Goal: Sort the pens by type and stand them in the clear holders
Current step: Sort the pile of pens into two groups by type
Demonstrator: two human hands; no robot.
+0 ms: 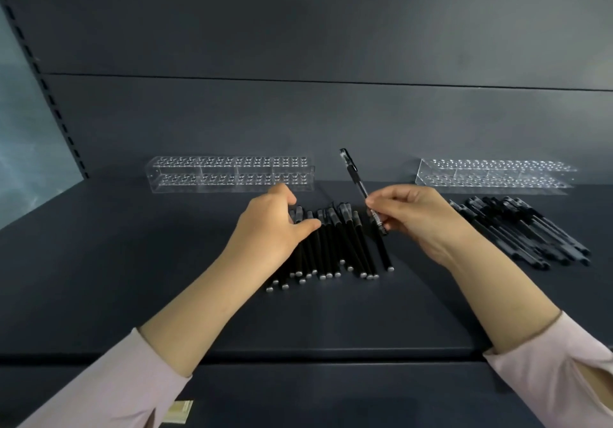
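Observation:
My right hand (416, 215) pinches a black capped gel pen (356, 178) near its lower end, and the pen points up and to the left above the shelf. A pile of slim black pens with silver end caps (335, 248) lies in the middle, and my left hand (270, 225) rests on its left side with fingers curled over the pens' tops. A second pile of black clip pens (520, 231) lies to the right. Two clear holders with rows of holes stand at the back, one on the left (232, 175) and one on the right (491, 177). Both hold no pens.
Everything sits on a dark shelf board (132, 261) with a dark back panel (298, 112) behind the holders. A perforated upright (43, 72) runs along the left. The shelf's front edge (298, 358) crosses below my forearms. A small pale label (179, 411) shows at the bottom.

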